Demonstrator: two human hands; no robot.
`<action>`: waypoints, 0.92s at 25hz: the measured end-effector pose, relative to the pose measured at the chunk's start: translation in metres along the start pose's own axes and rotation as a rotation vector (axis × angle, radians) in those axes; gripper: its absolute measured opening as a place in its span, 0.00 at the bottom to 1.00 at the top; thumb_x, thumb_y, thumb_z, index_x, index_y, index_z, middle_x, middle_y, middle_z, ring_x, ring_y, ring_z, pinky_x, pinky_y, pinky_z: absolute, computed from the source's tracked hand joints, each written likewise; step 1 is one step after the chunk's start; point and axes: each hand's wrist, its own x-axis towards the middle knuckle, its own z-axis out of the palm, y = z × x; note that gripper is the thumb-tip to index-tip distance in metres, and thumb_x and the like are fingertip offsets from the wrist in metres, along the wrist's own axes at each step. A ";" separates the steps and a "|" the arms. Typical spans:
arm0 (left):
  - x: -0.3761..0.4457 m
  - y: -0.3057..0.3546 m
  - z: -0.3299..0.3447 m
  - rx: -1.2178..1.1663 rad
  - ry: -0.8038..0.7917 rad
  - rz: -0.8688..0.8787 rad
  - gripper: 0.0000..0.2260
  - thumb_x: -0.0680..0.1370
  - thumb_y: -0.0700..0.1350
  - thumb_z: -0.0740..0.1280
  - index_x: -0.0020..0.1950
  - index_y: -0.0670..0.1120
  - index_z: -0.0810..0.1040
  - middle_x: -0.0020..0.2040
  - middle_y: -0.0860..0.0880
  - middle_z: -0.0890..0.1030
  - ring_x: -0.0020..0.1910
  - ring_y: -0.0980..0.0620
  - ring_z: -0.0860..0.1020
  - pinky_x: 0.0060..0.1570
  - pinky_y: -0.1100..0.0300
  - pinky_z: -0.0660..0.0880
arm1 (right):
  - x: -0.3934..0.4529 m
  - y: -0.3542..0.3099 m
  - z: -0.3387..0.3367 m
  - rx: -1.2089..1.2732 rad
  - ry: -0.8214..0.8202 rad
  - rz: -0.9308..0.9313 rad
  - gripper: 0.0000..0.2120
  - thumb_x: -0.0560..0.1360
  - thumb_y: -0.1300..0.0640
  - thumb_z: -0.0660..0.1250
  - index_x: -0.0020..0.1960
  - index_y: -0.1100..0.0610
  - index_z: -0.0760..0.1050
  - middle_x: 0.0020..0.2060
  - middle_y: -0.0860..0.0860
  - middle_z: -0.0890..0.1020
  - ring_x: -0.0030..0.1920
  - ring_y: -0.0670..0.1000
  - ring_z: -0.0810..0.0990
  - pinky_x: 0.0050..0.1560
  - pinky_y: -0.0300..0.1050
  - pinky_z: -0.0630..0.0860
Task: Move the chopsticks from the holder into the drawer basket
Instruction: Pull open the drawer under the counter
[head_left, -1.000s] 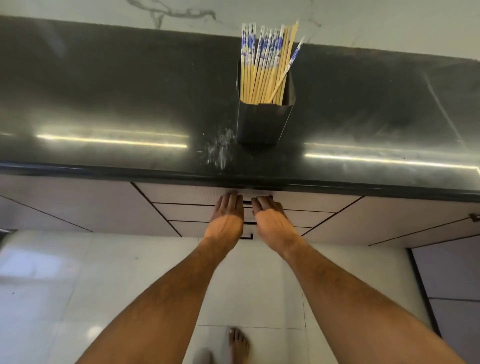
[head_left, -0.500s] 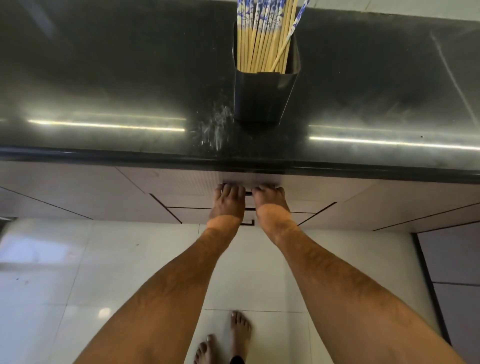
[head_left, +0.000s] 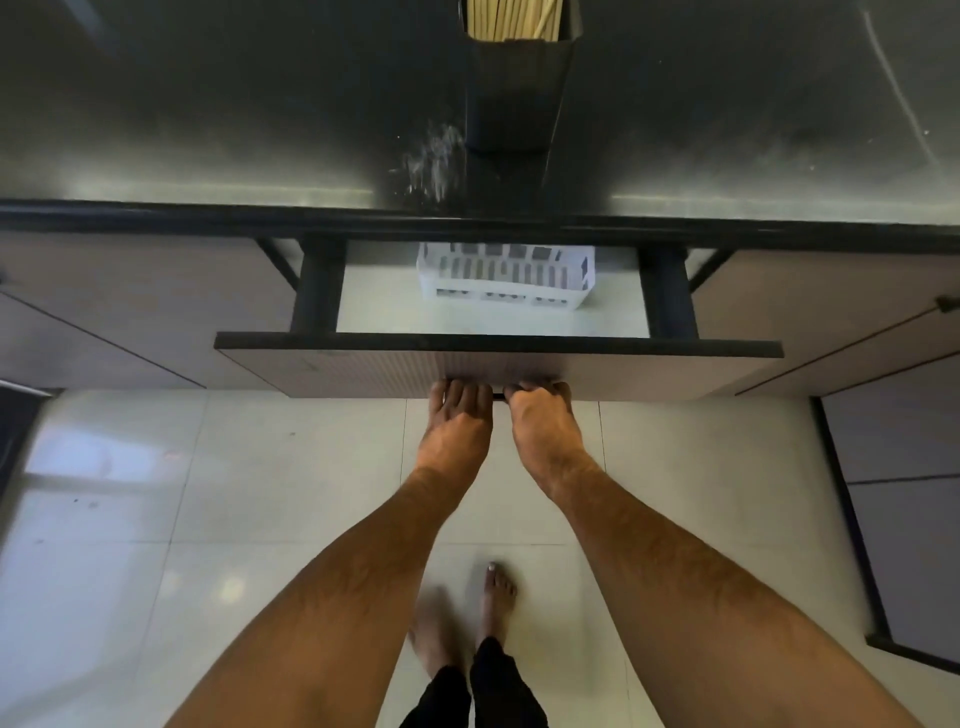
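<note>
A dark holder (head_left: 511, 96) stands on the black counter at the top, with the lower ends of several wooden chopsticks (head_left: 511, 21) showing in it; their tops are cut off by the frame. Below the counter edge a drawer (head_left: 493, 344) is pulled partly out. A white slotted basket (head_left: 506, 275) sits inside it near the back, half under the counter. My left hand (head_left: 457, 423) and my right hand (head_left: 543, 426) are side by side, fingers curled on the handle at the drawer front's lower edge.
The black counter (head_left: 208, 130) runs across the top, its front edge overhanging the drawer. Shut cabinet fronts (head_left: 130, 301) flank the drawer on both sides. My bare feet (head_left: 467, 613) stand on a pale tiled floor, and a dark cabinet (head_left: 904, 493) is at the right.
The drawer was shut and is now pulled out, showing the white basket. Both hands moved toward me with the drawer front. The view tilted down, cutting off the chopstick tops.
</note>
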 end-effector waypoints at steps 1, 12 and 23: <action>-0.007 0.001 -0.003 0.031 0.014 -0.034 0.36 0.76 0.41 0.73 0.80 0.42 0.58 0.76 0.42 0.68 0.79 0.41 0.60 0.77 0.42 0.39 | -0.012 0.002 0.006 -0.012 0.001 -0.013 0.13 0.83 0.67 0.54 0.56 0.67 0.76 0.53 0.64 0.80 0.57 0.66 0.76 0.62 0.63 0.68; -0.129 0.040 0.013 0.114 -0.053 -0.032 0.28 0.78 0.38 0.65 0.77 0.40 0.60 0.71 0.40 0.70 0.74 0.40 0.65 0.79 0.42 0.47 | -0.129 0.015 0.053 0.029 -0.011 -0.100 0.14 0.82 0.66 0.58 0.65 0.67 0.76 0.64 0.64 0.78 0.69 0.67 0.70 0.75 0.64 0.57; -0.219 0.058 0.023 0.080 -0.069 -0.011 0.25 0.77 0.37 0.67 0.73 0.40 0.66 0.66 0.40 0.74 0.70 0.40 0.70 0.79 0.43 0.50 | -0.220 0.009 0.086 -0.182 0.025 -0.113 0.20 0.78 0.60 0.70 0.69 0.53 0.73 0.68 0.52 0.77 0.72 0.55 0.69 0.78 0.52 0.58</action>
